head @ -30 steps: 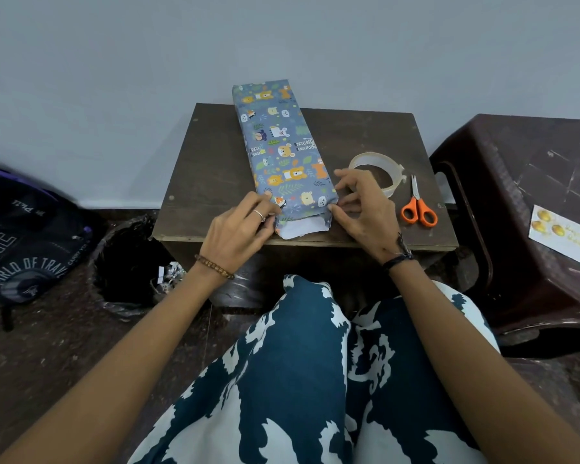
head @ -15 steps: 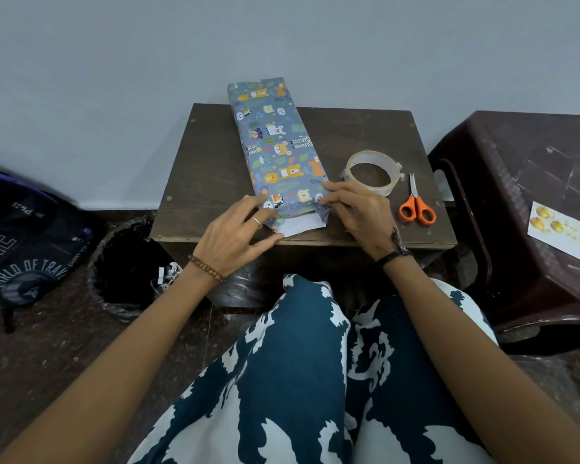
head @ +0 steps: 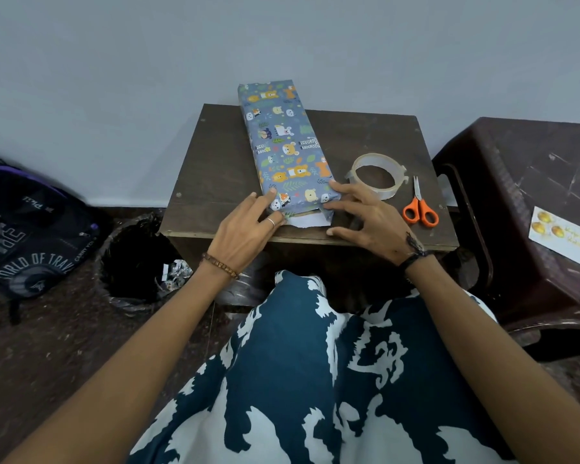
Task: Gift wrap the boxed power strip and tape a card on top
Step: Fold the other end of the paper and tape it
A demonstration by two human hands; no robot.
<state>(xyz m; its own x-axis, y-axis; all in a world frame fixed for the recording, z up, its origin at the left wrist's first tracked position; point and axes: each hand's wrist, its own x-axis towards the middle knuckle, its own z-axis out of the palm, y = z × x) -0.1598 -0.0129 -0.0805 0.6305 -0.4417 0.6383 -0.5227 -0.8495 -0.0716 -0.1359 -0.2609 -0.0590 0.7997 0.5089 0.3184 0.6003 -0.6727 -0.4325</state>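
A long box wrapped in blue animal-print paper (head: 283,145) lies lengthwise on a small dark table (head: 211,169), its far end past the table's back edge. At its near end a white paper flap (head: 307,222) sticks out flat. My left hand (head: 245,229) rests on the near left corner, fingers straight and pressing the paper. My right hand (head: 369,216) has spread fingers touching the near right corner. A roll of clear tape (head: 379,175) and orange-handled scissors (head: 420,209) lie to the right. A white card with gold balloons (head: 565,236) sits on a plastic stool (head: 523,182).
A bin lined with a black bag (head: 138,262) stands on the floor left of the table, and a dark backpack (head: 24,229) lies further left. A pale wall (head: 148,78) runs behind. My patterned blue and white lap (head: 315,380) fills the foreground.
My right hand's fingers have spread out and shifted to the box's near right corner. My left hand stays pressed on the left corner. The view has shifted slightly.
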